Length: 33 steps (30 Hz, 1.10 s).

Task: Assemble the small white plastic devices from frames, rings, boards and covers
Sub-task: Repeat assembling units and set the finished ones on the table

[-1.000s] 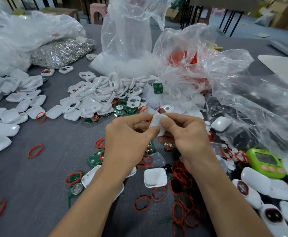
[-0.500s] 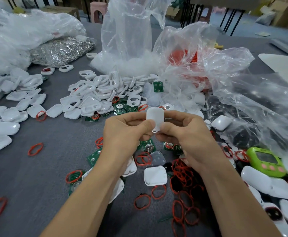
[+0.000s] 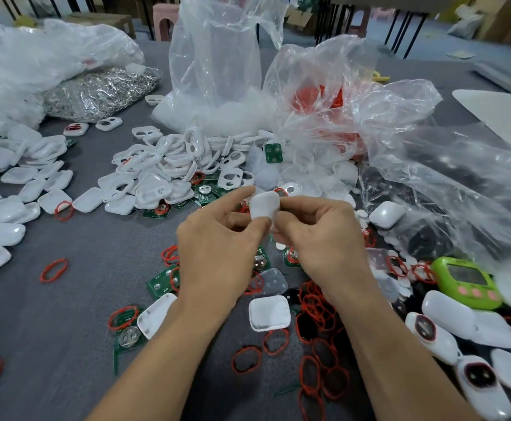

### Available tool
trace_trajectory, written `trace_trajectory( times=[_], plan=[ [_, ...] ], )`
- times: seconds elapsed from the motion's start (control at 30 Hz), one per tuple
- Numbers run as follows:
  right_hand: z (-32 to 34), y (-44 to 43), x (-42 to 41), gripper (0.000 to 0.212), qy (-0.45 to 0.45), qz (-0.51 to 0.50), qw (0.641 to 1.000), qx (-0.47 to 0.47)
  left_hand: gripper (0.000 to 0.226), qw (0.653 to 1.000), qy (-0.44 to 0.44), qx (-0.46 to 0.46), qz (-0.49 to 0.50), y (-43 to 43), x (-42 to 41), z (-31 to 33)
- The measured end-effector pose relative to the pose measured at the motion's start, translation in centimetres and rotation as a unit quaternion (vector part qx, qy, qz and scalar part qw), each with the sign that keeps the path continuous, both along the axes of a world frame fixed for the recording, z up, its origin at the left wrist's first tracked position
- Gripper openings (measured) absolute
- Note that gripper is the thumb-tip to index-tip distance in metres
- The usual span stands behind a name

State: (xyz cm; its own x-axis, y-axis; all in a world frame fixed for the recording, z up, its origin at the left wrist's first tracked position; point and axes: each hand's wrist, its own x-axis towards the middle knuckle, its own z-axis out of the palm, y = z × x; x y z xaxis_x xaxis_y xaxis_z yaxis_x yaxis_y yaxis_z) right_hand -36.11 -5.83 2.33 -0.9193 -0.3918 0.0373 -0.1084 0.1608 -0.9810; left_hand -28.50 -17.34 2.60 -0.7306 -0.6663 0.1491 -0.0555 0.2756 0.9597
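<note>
Holding a small white device (image 3: 264, 205) in the air above the middle of the desk (image 3: 66, 329), between the two hands. Gripped from the left by the left hand (image 3: 217, 247), fingers (image 3: 237, 196) curled, index tip on its far edge and thumb on its near face. Pinched from the right by the right hand (image 3: 324, 238), fingers likewise curled round it. Directly below on the desk, a white cover (image 3: 268, 312) lying flat, just beside a heap of red rings (image 3: 318, 314) to its right. Near the left wrist, green boards (image 3: 163, 279) scattered about, a few with rings lying on them. Farther off, a pile of white frames (image 3: 157, 168) in front of clear plastic bags (image 3: 217, 56). At far left, a bag of silvery metal parts (image 3: 102, 89). At near right, a green timer (image 3: 466, 282) beside several white cases (image 3: 478, 387), some with red-rimmed openings.
</note>
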Motion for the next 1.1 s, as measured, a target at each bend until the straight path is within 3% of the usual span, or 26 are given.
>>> trace_trajectory(
  times=[0.1,0.2,0.3,0.43,0.5,0.63,0.77,0.97,1.1],
  plan=[
    [0.0,-1.2,1.3,0.02,0.001,0.077,0.997,-0.018,0.041,0.995,0.018,-0.096,0.03,0.8,0.4,0.3],
    [0.1,-0.7,0.6,0.019,-0.057,0.064,0.994,-0.063,0.049,0.993,0.046,-0.106,-0.028,0.8,0.6,0.4],
    [1.0,0.6,-0.4,0.023,-0.187,0.096,0.966,-0.151,0.046,0.997,0.062,-0.043,-0.023,0.1,0.3,0.5],
    [1.8,1.4,-0.6,0.017,-0.255,0.13,0.939,-0.192,0.035,0.989,0.059,0.122,-0.056,-0.4,-0.2,0.5],
    [1.9,1.3,-0.6,0.018,-0.263,0.127,0.939,-0.182,0.029,0.979,0.051,0.167,-0.106,-0.3,-0.4,0.7],
    [1.5,0.9,-0.5,0.018,-0.26,0.069,0.949,-0.161,0.039,0.961,0.046,0.207,-0.178,-0.1,-0.4,0.9],
    [1.3,1.0,-0.5,0.019,-0.249,0.104,0.954,-0.132,0.039,0.962,0.046,0.214,-0.162,-0.1,-0.6,0.8],
    [0.9,0.9,0.1,0.035,-0.164,0.155,0.97,-0.093,0.027,0.976,0.045,0.192,-0.092,-0.4,-0.7,0.2],
    [0.6,0.5,0.0,0.037,-0.16,0.127,0.974,-0.101,0.035,0.971,0.062,0.192,-0.13,-0.4,-0.4,0.5]
  ],
)
